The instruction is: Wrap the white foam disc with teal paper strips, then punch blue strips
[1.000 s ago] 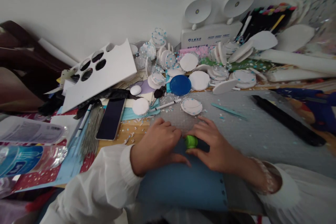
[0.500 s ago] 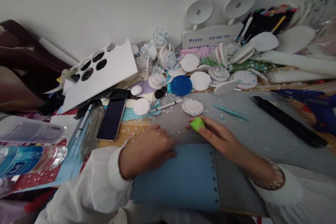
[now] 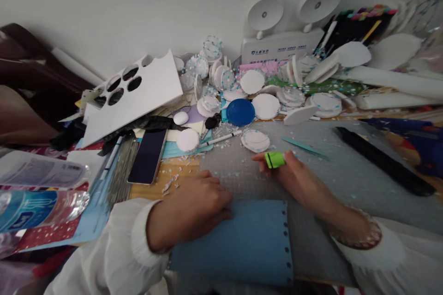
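A blue sheet [image 3: 238, 239] lies in front of me, with small punched holes along its right edge. My left hand [image 3: 197, 209] is closed at the sheet's upper left, thumb on top; its curled fingertips are partly hidden. Above the sheet's upper right corner, my right hand [image 3: 290, 175] grips a small bright green craft punch [image 3: 275, 160] between thumb and fingers. A dark slot shows on the punch, which is apart from the sheet. Just beyond it is a round white foam disc [image 3: 255, 140] on the grey cutting mat [image 3: 224, 163].
Foam discs with blue beads pile up along the wall, beside a blue disc [image 3: 240, 112]. Left are a phone [image 3: 147, 156], a bundle of wires [image 3: 122, 170] and a bottle [image 3: 41, 209]. Tweezers [image 3: 304, 147], a black bar [image 3: 384, 161] and a glue gun [image 3: 408, 133] lie right.
My right hand has turned the green punch so its slot shows, and shifted it slightly right, away from the sheet. The sheet and my left hand have slid a little toward me.
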Demonstrator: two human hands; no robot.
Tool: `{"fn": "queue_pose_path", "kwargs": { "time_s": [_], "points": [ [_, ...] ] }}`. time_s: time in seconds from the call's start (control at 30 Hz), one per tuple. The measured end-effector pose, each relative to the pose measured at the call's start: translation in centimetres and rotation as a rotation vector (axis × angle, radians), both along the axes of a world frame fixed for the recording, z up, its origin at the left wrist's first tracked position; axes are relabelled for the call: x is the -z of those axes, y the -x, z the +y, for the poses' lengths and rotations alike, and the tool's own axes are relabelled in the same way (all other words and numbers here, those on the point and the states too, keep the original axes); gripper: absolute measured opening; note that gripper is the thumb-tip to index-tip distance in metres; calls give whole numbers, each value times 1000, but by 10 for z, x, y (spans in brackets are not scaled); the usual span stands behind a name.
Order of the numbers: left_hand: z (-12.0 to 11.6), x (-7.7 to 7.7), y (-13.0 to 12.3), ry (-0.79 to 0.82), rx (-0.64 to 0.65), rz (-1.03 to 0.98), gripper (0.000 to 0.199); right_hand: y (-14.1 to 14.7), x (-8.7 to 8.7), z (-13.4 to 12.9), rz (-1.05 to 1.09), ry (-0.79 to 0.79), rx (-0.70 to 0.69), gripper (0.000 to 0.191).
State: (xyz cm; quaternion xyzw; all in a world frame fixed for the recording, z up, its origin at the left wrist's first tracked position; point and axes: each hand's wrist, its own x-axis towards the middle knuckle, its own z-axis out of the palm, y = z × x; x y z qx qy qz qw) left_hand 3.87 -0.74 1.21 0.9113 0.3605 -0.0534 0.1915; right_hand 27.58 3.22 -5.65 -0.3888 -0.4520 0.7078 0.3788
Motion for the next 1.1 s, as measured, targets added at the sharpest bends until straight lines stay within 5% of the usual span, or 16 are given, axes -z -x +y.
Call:
{"fn": "queue_pose_path", "kwargs": {
  "time_s": [0.17,0.3,0.43,0.6,0.7,0.8,0.9,1.0,1.1],
  "points": [
    [1,-2,-1,29,-10,18,20,6,-22,-2,491,430,-197,61],
    [1,-2,-1,28,-13,36,20,8,-29,-6,606,471,-277,59],
    [2,-6,-1,43,-22,57,21,4,-28,-9,370,248,-281,56],
    [5,-13,0,70,-41,84,19,-4,-12,-5,-443,-555,60,34],
    [6,-14,1,60,-36,88,21,-5,1,0,-768,-859,32,26],
    [8,-15,3,35,-32,61,21,-6,3,2,-802,-907,28,25],
    [9,-16,5,22,-36,49,21,-9,-8,0,-608,-827,96,30],
    [12,-18,8,34,-35,47,20,-12,-20,-6,-345,-666,-71,29],
    [19,-15,9,62,-43,-13,19,-10,-25,-11,-333,-609,-274,31]
  ]
}}
